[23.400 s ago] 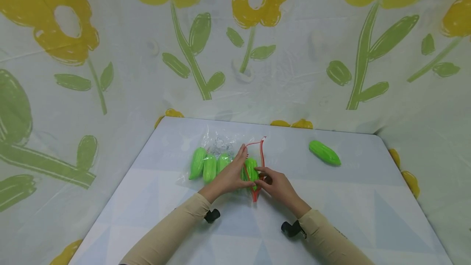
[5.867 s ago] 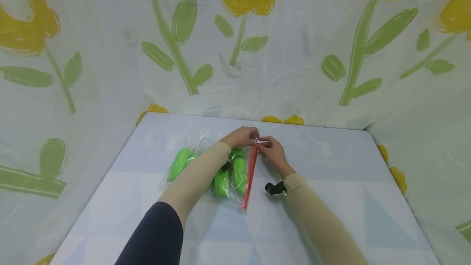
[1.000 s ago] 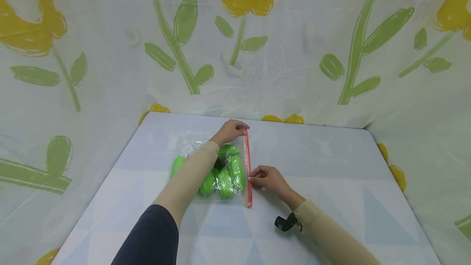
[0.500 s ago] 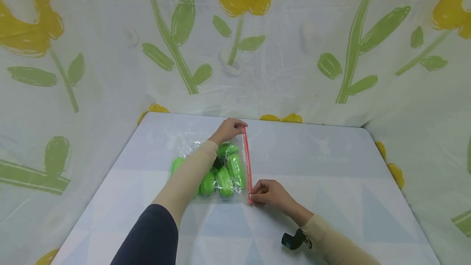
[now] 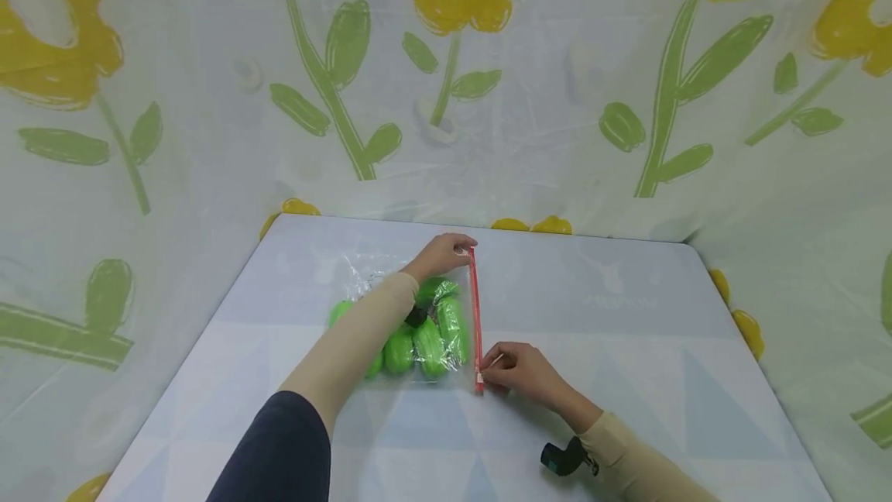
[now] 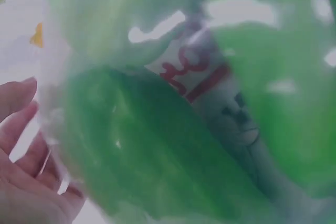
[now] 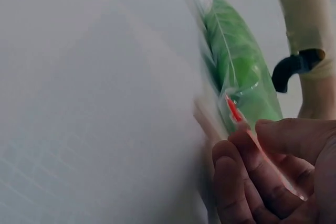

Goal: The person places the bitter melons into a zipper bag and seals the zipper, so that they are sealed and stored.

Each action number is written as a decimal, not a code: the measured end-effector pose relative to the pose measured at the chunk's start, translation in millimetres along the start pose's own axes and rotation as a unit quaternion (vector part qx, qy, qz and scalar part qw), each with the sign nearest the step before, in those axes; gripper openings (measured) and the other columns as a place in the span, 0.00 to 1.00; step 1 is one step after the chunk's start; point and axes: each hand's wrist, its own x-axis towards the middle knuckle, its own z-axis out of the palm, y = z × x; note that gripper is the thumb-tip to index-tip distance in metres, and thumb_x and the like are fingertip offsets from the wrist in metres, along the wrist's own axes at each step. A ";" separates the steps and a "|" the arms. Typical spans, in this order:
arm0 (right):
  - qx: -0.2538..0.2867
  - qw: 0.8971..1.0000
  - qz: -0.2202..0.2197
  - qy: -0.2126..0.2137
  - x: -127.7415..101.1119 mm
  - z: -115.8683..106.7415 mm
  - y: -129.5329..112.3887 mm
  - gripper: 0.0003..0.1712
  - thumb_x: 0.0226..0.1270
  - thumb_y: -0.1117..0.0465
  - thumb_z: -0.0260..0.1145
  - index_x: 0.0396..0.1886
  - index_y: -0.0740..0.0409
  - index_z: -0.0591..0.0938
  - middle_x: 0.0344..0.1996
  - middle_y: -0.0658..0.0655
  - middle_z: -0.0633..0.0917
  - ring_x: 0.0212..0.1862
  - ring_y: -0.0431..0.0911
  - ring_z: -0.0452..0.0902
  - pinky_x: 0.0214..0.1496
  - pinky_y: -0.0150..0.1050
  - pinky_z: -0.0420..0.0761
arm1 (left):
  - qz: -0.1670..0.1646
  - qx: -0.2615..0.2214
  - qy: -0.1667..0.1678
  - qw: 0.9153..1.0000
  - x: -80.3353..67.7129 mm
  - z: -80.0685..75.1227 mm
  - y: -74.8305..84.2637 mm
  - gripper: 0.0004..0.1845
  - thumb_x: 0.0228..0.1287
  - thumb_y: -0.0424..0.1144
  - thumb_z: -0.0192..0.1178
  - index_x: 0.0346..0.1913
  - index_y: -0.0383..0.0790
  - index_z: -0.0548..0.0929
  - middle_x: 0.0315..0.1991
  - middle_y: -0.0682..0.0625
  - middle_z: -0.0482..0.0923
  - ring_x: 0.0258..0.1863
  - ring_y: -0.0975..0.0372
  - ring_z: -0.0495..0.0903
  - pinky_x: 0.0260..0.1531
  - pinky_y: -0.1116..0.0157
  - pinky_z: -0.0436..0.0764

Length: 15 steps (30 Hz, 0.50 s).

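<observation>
A clear zip bag lies on the table with several bright green, elongated vegetable-like pieces inside. Its red zip strip runs nearly straight along the bag's right side. My left hand holds the strip's far end between thumb and fingers, and its forearm covers part of the bag. Near the strip's close end, my right hand pinches the edge between thumb and forefinger. In the right wrist view, a bit of red strip shows just above those fingertips. Green pieces under shiny plastic fill most of the left wrist view.
The pale patterned table extends to both sides and in front of the bag. A flower-printed curtain hangs behind and around it. Black wrist cameras sit on both sleeves, the right one just above the tabletop.
The loose green piece at the right is gone from the table. The bag's mouth, once gaping, now forms a straight line. Lately my right hand has slid along the strip towards me.
</observation>
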 end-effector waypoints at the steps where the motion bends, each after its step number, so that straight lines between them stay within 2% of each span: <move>1: -0.004 1.000 -0.001 0.006 0.9 -1.6 0.8 0.06 0.58 0.54 0.68 0.33 0.49 0.82 0.24 0.50 0.84 0.26 0.45 0.78 0.25 0.38 0.79 | 0.001 0.011 0.004 1.000 -1.3 0.1 0.3 0.22 0.63 0.39 0.59 0.60 0.40 0.75 0.55 0.48 0.75 0.55 0.56 0.72 0.55 0.61 0.72; 7: -0.031 0.998 0.009 0.054 4.6 -13.1 6.2 0.07 0.60 0.54 0.66 0.36 0.48 0.81 0.26 0.49 0.83 0.27 0.44 0.77 0.26 0.38 0.78 | 0.009 0.077 0.056 0.995 -17.1 0.3 -1.8 0.16 0.64 0.40 0.57 0.53 0.39 0.79 0.57 0.46 0.73 0.60 0.55 0.68 0.61 0.61 0.66; 11: -0.047 0.994 0.035 0.093 2.9 -24.2 8.4 0.08 0.61 0.55 0.65 0.39 0.49 0.82 0.27 0.48 0.82 0.29 0.43 0.76 0.28 0.36 0.78 | 0.008 0.069 0.077 0.995 -35.0 0.6 -1.4 0.16 0.64 0.41 0.57 0.52 0.38 0.79 0.56 0.45 0.73 0.59 0.55 0.69 0.61 0.61 0.65; 15: -0.087 0.986 0.056 0.132 2.4 -37.9 10.8 0.09 0.62 0.55 0.65 0.42 0.47 0.82 0.31 0.46 0.82 0.32 0.42 0.75 0.29 0.34 0.77 | 0.007 0.066 0.080 0.995 -56.9 -2.8 0.3 0.17 0.64 0.43 0.56 0.52 0.40 0.79 0.57 0.46 0.72 0.59 0.55 0.68 0.62 0.59 0.65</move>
